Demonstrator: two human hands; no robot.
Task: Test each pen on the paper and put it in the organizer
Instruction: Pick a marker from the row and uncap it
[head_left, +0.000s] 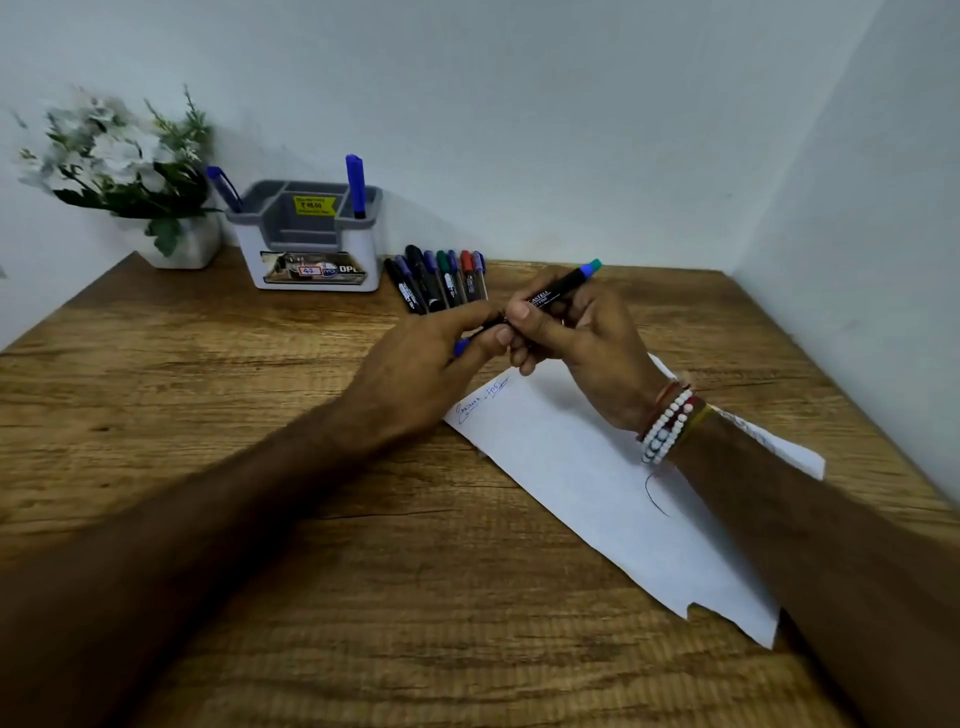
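Observation:
My right hand (582, 348) grips a black pen (558, 291) with a blue and teal end pointing up and right. My left hand (431, 364) pinches the pen's other end, where a blue cap (461, 346) shows below my fingers. Both hands meet above the far end of a white paper (587, 483) that bears a few scribbles. A grey and white organizer (311, 244) stands at the back left with two blue pens (356, 184) upright in it. Several pens (441, 278) lie in a row right of the organizer.
A white pot of artificial flowers (130, 171) stands in the back left corner beside the organizer. The wooden table (260, 493) is bounded by walls at the back and on the right. The paper's near edge is torn.

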